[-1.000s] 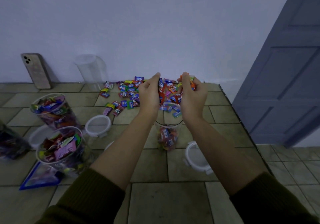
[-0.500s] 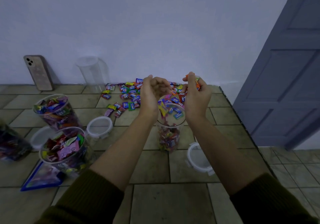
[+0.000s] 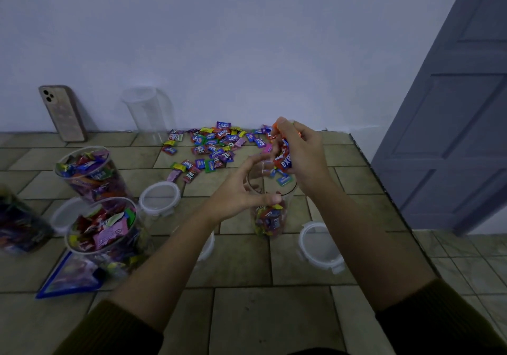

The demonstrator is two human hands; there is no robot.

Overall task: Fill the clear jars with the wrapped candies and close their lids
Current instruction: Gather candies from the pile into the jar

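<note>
Right hand (image 3: 300,160) clutched a bunch of wrapped candies (image 3: 283,160) over the part-filled clear jar (image 3: 270,219), jar toward the tiled table's (image 3: 269,313) right edge, left hand (image 3: 238,193) loose-fingered and empty beside its mouth, loose candy pile (image 3: 214,146) along the far edge

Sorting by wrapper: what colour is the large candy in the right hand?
Orange-red candy with white lettering, gripped by the right hand; head view.
</note>
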